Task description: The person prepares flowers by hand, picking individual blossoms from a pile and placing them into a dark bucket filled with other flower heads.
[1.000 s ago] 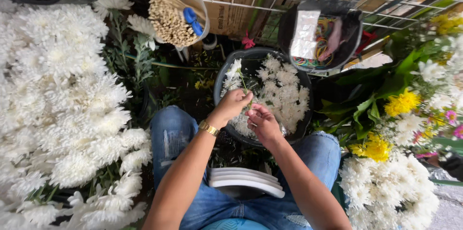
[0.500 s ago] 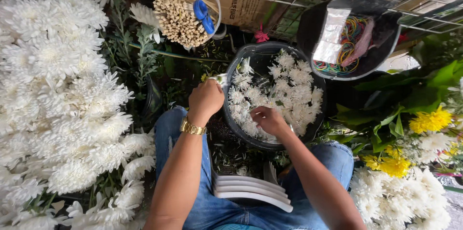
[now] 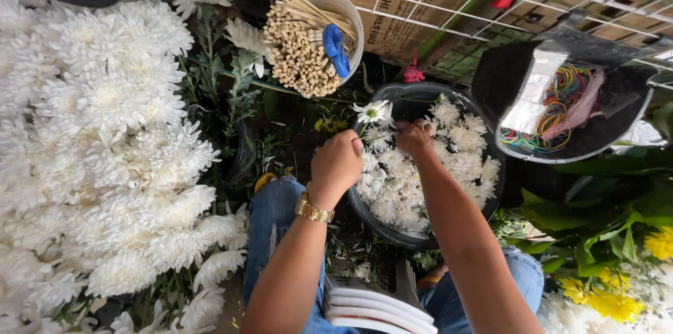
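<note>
My left hand (image 3: pixel 338 163), with a gold watch at the wrist, is closed around the stem of a white chrysanthemum (image 3: pixel 374 112) that stands just above it. My right hand (image 3: pixel 415 139) is closed too and sits right beside the flower, over the black tub (image 3: pixel 415 98) of cut white flower heads (image 3: pixel 434 166). What its fingers pinch is hidden. Both hands hover above the tub's left half, close together.
A big bank of white chrysanthemums (image 3: pixel 98 152) fills the left. A pot of wooden sticks (image 3: pixel 308 46) with blue scissors (image 3: pixel 335 49) stands behind. A black tray of rubber bands (image 3: pixel 568 106) is at right, yellow flowers (image 3: pixel 610 299) lower right, a white stool (image 3: pixel 378 302) between my knees.
Both hands have risen toward the tub's far left edge, and the left hand now holds a single white flower upright. The view has shifted closer.
</note>
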